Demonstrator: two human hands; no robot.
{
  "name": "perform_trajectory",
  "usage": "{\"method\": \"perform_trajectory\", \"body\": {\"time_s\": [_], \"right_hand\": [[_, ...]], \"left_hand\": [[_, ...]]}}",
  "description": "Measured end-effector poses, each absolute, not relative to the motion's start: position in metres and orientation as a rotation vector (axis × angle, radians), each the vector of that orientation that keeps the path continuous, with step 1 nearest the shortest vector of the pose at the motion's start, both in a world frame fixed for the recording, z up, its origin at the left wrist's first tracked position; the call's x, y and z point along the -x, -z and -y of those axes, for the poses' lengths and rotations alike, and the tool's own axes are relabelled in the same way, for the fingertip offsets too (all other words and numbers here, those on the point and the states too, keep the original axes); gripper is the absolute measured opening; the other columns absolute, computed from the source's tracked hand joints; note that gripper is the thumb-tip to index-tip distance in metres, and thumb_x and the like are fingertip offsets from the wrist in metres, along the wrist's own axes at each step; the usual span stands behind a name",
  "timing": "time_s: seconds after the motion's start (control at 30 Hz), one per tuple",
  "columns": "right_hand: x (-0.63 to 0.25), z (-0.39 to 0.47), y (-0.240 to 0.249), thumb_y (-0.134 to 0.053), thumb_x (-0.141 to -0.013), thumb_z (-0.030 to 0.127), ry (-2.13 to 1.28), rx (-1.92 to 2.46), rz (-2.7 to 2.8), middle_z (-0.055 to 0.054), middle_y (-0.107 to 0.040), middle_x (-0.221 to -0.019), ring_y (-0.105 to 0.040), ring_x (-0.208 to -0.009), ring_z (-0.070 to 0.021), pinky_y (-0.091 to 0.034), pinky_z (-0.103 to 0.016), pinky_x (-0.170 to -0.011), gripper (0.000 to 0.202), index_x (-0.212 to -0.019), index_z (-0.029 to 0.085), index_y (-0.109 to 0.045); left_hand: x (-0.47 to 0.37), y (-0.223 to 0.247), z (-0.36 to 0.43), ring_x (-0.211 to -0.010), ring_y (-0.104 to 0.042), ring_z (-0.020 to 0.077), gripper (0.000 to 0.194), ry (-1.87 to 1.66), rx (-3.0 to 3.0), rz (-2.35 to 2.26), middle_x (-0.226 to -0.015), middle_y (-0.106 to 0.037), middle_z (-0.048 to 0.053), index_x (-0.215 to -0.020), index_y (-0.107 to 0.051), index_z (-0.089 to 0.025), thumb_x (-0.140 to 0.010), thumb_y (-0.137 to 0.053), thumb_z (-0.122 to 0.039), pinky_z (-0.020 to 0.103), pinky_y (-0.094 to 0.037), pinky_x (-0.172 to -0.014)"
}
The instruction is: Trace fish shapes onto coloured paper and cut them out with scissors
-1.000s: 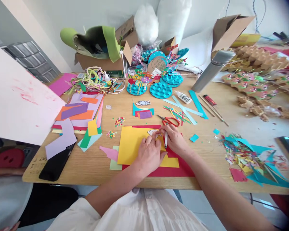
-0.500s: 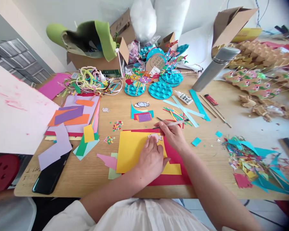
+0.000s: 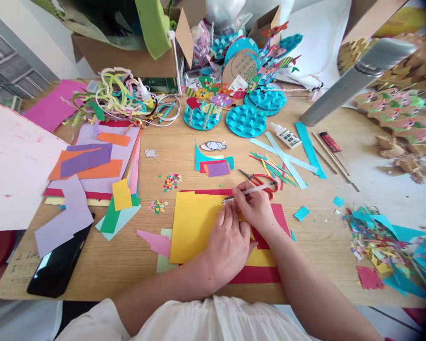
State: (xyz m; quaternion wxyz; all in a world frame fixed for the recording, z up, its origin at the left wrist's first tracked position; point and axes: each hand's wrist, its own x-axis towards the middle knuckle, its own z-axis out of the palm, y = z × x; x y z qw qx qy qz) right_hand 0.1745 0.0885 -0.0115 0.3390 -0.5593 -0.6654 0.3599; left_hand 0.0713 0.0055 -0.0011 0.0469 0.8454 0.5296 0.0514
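My left hand (image 3: 230, 244) lies flat with its fingers stretched over a sheet of yellow paper (image 3: 191, 227). Under its fingertips sits a small white paper fish cutout (image 3: 226, 202), mostly covered. In my right hand (image 3: 257, 208) is a slim pen (image 3: 257, 188), its tip close to the fish's edge. Red paper (image 3: 259, 275) shows beneath the yellow sheet. Red-handled scissors (image 3: 266, 180) rest just beyond my right hand. Farther back are a grey fish cutout (image 3: 213, 146) and a smaller fish cutout (image 3: 151, 153).
Coloured paper sheets (image 3: 122, 147) and a black phone (image 3: 60, 260) are on the left. Blue egg-carton discs (image 3: 246, 121) stand at the back. A glue bottle (image 3: 287, 136) and grey flask (image 3: 355, 83) are back right; paper scraps (image 3: 379, 241) lie right.
The view has dipped and come closer to the table. My right hand has brought the pen nearer to my left fingers, and the scissors now show more fully.
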Motion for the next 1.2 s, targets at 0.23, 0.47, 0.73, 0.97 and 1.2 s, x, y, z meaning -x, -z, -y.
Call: {"method": "perform_trajectory", "body": {"time_s": [0.23, 0.47, 0.73, 0.97, 1.2], "right_hand": [[-0.1756, -0.0881, 0.0121, -0.052, -0.088, 0.033, -0.934, 1.506, 1.722, 0.001, -0.059, -0.058, -0.057, -0.050, -0.0141, -0.042, -0.025, -0.048, 0.019, -0.073, 0.022, -0.052], [-0.1762, -0.0884, 0.0141, -0.052, -0.089, 0.034, -0.952, 1.494, 1.740, 0.000, -0.060, -0.060, -0.057, -0.052, -0.0146, -0.042, -0.026, -0.049, 0.019, -0.075, 0.021, -0.052], [-0.1764, -0.0881, 0.0130, -0.051, -0.090, 0.035, -0.952, 1.504, 1.756, 0.001, -0.060, -0.059, -0.056, -0.050, -0.0138, -0.041, -0.025, -0.049, 0.020, -0.075, 0.021, -0.052], [-0.1742, -0.0885, 0.0097, -0.050, -0.090, 0.034, -0.915, 1.517, 1.775, 0.001, -0.060, -0.058, -0.055, -0.048, -0.0135, -0.041, -0.025, -0.049, 0.019, -0.075, 0.021, -0.051], [-0.1763, -0.0896, 0.0066, -0.050, -0.088, 0.034, -0.851, 1.556, 1.758, 0.002, -0.056, -0.051, -0.053, -0.044, -0.0136, -0.039, -0.025, -0.045, 0.020, -0.072, 0.022, -0.050]], "left_hand": [[-0.0712, 0.0008, -0.0054, -0.133, -0.043, 0.0388, 0.054, -0.143, -2.565, -1.605, -0.135, -0.051, 0.030, -0.116, -0.057, -0.001, -0.088, -0.056, -0.047, 0.049, -0.036, -0.107], [-0.0709, 0.0002, -0.0054, -0.132, -0.044, 0.0380, 0.054, -0.146, -2.565, -1.608, -0.134, -0.052, 0.030, -0.117, -0.056, 0.000, -0.089, -0.056, -0.046, 0.049, -0.037, -0.107], [-0.0708, -0.0004, -0.0058, -0.134, -0.042, 0.0381, 0.055, -0.104, -2.548, -1.582, -0.136, -0.049, 0.032, -0.120, -0.054, 0.000, -0.090, -0.055, -0.046, 0.051, -0.035, -0.108], [-0.0713, -0.0002, -0.0052, -0.134, -0.043, 0.0373, 0.058, -0.091, -2.571, -1.600, -0.136, -0.050, 0.030, -0.124, -0.052, 0.001, -0.090, -0.055, -0.046, 0.050, -0.035, -0.108], [-0.0714, -0.0008, -0.0053, -0.134, -0.042, 0.0378, 0.049, -0.125, -2.571, -1.608, -0.136, -0.049, 0.030, -0.111, -0.059, -0.002, -0.088, -0.057, -0.046, 0.048, -0.037, -0.107]]}}
